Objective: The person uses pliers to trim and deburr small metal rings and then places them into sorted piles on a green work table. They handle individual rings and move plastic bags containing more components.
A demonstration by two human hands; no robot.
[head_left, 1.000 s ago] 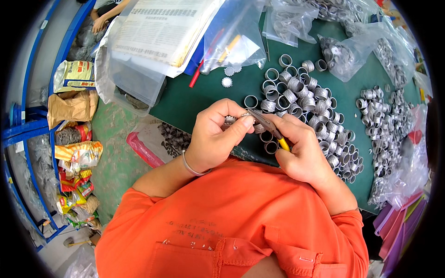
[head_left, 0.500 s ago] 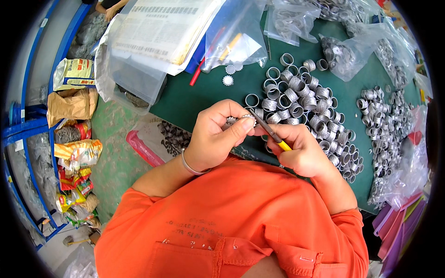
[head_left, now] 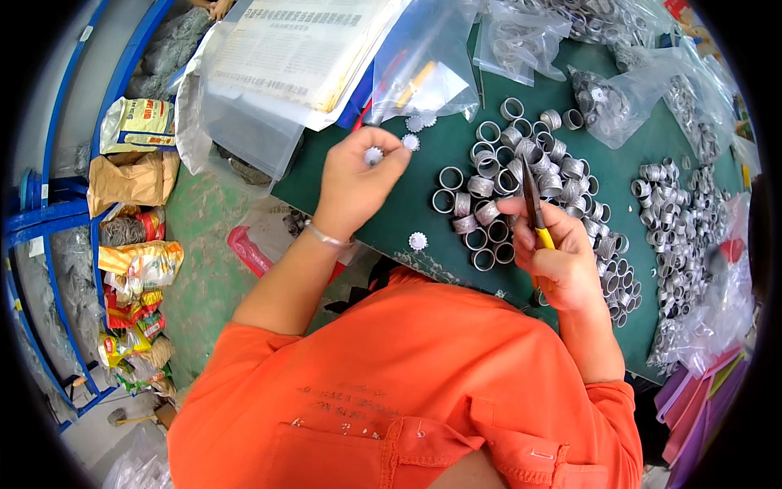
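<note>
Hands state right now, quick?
Left hand: curled, a small toothed disc showing within the curl; cannot tell whether gripped.
Right hand: closed, holding yellow-handled pliers.

I make out from afar rows of printed characters on the paper sheet, with larger lines near its far and near edges. The yellow-and-white bag bears bold printing. On the orange shirt, a few dark lines of lettering are too blurred for me to read.
</note>
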